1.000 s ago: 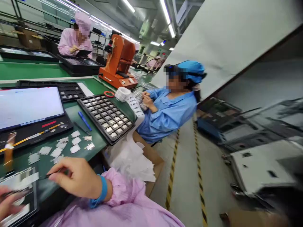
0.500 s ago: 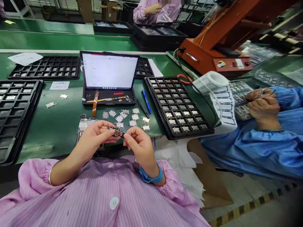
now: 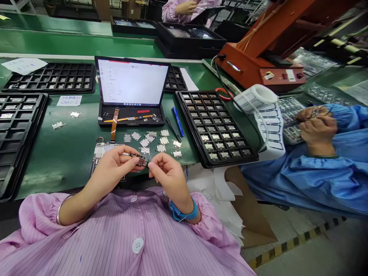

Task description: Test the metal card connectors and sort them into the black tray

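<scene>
Close to my body, my left hand (image 3: 119, 163) pinches a small circuit board (image 3: 140, 161) between thumb and fingers. My right hand (image 3: 165, 168) has thumb and forefinger closed on the board's dark right end, which may be a small connector or strip; I cannot make it out. Beneath my left hand lies a larger circuit board (image 3: 99, 151), partly covered, with an orange flex cable (image 3: 114, 125) running up to the lit screen (image 3: 132, 82). Several small silvery boards (image 3: 144, 142) are scattered on the green bench just beyond my fingers.
Right of the loose boards are tweezers (image 3: 173, 129), a blue pen (image 3: 178, 122) and a filled black tray (image 3: 218, 130). Another black tray (image 3: 43, 115) stands left. A label roll (image 3: 257, 97), an orange machine (image 3: 258, 69) and a co-worker's hands (image 3: 317, 126) are farther right.
Both hands keep their hold on the small board, with the right fingers shifted slightly left. The whole view has moved a little. Across the bench, a co-worker now holds a dark flat panel.
</scene>
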Motion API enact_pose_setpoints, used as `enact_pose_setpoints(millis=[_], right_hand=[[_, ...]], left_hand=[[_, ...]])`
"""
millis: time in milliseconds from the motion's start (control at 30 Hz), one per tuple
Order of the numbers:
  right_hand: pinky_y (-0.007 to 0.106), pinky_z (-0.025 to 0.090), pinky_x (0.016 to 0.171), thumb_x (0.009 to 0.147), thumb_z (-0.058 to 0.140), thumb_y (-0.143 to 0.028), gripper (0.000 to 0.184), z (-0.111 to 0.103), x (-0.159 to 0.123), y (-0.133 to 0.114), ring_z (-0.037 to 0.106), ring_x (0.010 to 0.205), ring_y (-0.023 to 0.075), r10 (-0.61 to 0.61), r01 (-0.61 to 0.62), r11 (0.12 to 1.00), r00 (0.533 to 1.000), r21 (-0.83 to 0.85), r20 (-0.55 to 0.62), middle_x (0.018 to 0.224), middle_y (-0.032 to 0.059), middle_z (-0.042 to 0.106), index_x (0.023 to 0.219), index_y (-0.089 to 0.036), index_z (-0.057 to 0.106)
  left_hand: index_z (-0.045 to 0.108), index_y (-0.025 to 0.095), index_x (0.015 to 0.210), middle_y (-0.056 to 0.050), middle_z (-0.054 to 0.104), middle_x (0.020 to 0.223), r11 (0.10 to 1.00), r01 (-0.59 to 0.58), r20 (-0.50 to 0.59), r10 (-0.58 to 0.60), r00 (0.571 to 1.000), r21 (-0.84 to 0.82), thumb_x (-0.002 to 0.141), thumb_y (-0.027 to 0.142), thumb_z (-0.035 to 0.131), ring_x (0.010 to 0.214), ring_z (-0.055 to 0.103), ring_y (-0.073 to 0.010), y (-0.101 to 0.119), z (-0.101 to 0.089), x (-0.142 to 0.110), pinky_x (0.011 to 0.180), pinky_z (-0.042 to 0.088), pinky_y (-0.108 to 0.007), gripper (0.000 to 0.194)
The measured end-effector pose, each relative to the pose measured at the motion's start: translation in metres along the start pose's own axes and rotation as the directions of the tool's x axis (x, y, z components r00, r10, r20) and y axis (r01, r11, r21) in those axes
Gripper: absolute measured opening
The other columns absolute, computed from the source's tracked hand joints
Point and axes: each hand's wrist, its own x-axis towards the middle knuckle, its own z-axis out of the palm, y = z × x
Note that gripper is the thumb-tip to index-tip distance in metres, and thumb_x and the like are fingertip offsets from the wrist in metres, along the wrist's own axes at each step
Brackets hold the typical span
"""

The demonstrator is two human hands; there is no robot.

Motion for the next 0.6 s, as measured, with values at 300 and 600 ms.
enact_pose_setpoints(millis=[300, 600], right_hand=[[0.022, 0.036, 0.047, 0.086, 0.063, -0.041, 0.026, -0.003, 0.002, 0.002, 0.048, 0.052, 0.0092, 0.012, -0.014, 0.999, 0.999, 0.03, 0.04, 0.06, -0.0031, 0.056, 0.075, -0.021, 0.053], [0.022, 0.038, 0.051, 0.086, 0.062, -0.037, 0.023, -0.011, 0.0, 0.002, 0.051, 0.054, 0.0092, 0.07, -0.057, 0.996, 0.983, -0.074, 0.171, 0.061, -0.0035, 0.056, 0.074, -0.02, 0.054]], left_hand=[[0.064, 0.016, 0.097, -0.005, 0.076, 0.079, 0.997, 0.039, 0.067, -0.043, 0.997, 0.066, 0.079, 0.042, 0.074, 0.078, 0.075, -0.0203, -0.003, -0.003, 0.001, 0.071, 0.059, -0.027, 0.033], [0.068, 0.017, 0.089, -0.007, 0.076, 0.082, 0.993, 0.068, 0.102, -0.079, 0.992, 0.1, 0.075, 0.04, 0.076, 0.08, 0.074, -0.0205, 0.0, -0.006, -0.002, 0.073, 0.059, -0.029, 0.028]])
